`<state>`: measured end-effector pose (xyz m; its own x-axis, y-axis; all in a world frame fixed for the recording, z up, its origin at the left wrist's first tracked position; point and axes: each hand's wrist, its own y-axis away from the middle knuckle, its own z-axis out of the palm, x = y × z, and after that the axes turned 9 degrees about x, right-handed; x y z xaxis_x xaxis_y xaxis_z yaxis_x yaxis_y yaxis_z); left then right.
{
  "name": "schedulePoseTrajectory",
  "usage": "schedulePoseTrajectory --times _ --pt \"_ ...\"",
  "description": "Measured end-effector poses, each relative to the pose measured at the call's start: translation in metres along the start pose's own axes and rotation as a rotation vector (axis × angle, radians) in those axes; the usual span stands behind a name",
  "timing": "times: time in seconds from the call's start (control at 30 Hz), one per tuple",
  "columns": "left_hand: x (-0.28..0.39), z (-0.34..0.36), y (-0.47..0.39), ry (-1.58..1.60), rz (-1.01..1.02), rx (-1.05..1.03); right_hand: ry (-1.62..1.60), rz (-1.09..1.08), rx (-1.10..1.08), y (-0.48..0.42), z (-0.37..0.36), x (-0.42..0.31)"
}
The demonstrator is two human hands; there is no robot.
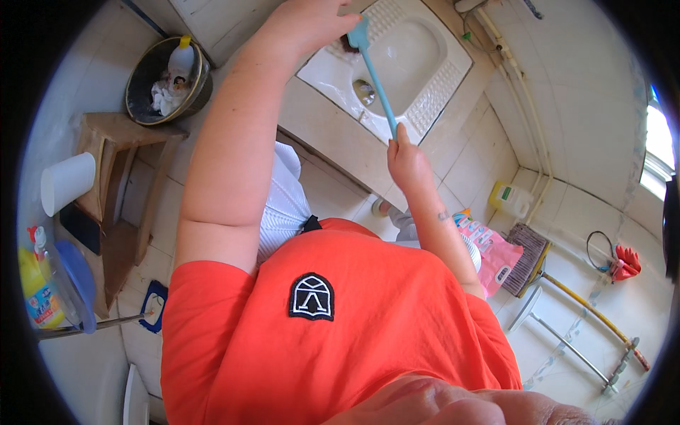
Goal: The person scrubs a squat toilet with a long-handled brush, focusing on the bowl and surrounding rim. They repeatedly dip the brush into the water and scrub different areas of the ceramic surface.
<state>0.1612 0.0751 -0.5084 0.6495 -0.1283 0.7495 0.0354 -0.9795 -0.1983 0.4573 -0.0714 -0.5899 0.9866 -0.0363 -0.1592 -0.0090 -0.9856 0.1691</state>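
My right hand grips the lower end of a light blue long-handled toilet brush. The brush reaches over a white ceramic squat toilet, its dark bristles by the ribbed footrest on the far left side. The drain hole lies left of the handle. My left hand is at the top edge of the view, its thumb tip beside or on the brush head. Some of its fingers are cut off, so whether they hold anything cannot be seen.
A waste bin holds a white bottle and tissue. Left stand a brown wooden stool, a white cup and cleaning bottles. At right are a pink package, a yellowish jug, a mop, a squeegee and red gloves.
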Motion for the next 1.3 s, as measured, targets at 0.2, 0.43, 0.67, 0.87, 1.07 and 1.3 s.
schedulePoseTrajectory --times 0.2,0.43,0.67,0.87,1.07,1.3 --pt "0.007 -0.002 -0.002 -0.068 -0.008 -0.045 0.114 0.069 0.081 -0.139 -0.012 0.026" --pt "0.006 -0.002 0.001 -0.057 0.015 -0.037 0.084 0.032 0.049 -0.17 -0.021 0.002" --pt "0.002 -0.002 -0.007 -0.081 -0.019 -0.089 0.017 0.037 0.023 -0.064 -0.004 -0.007" --pt "0.011 0.0 0.0 -0.11 -0.105 -0.156 0.119 0.107 0.079 -0.209 -0.017 0.027" --pt "0.024 0.006 -0.008 -0.093 -0.038 -0.172 0.127 0.086 0.076 -0.272 -0.032 0.049" --pt "0.007 0.006 -0.014 -0.15 -0.066 -0.199 0.04 -0.03 0.052 -0.104 -0.025 -0.002"
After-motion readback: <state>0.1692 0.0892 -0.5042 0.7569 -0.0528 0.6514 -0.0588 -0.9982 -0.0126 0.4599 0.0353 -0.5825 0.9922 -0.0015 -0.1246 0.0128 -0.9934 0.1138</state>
